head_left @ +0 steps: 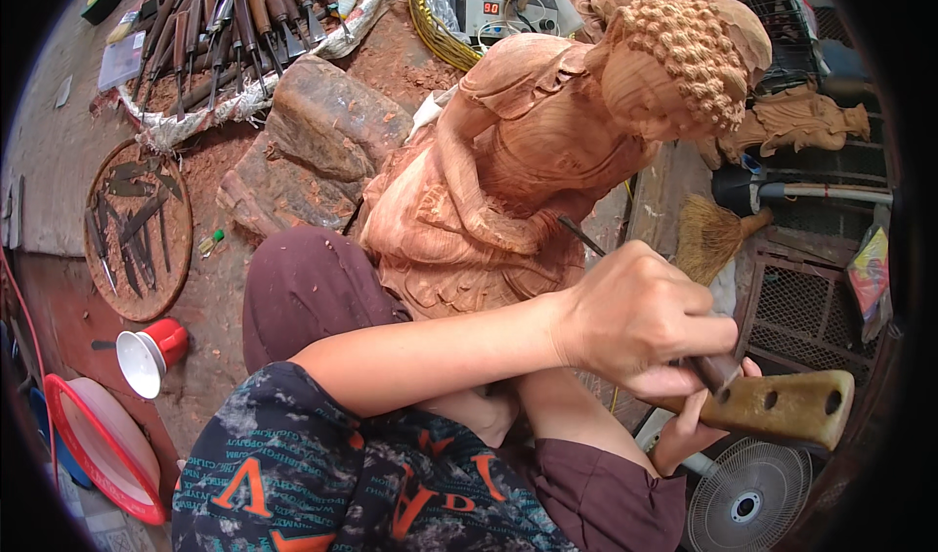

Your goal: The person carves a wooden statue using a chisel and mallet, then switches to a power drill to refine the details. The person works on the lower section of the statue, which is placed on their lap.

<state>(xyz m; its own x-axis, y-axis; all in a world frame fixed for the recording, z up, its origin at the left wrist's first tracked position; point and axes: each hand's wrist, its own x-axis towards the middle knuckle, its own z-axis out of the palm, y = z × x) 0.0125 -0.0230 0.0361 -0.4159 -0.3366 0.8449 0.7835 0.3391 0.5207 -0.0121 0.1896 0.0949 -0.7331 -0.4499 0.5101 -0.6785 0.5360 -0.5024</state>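
Observation:
A large carved wooden statue (528, 151) with a curled-hair head leans in front of me, its lap facing my hands. My left hand (630, 318) is closed round a chisel (719, 370). The chisel's thin blade points at the statue's lap beside the carved hand, and its handle end shows below my fist. Just beneath, my right hand (684, 427) grips a flat yellow-brown wooden mallet (782, 405) with several round holes. The mallet lies close to the chisel's handle end; I cannot tell whether they touch. My left fist hides the middle of the chisel.
Several chisels (249, 15) lie heaped on a white-rimmed tray at the far left. Nearer are a round board (171, 293) with blades, a red-and-white cup (151, 352) and a wooden block (332, 117). A fan (750, 498), a brush (713, 237) and a smaller carving (801, 122) stand right.

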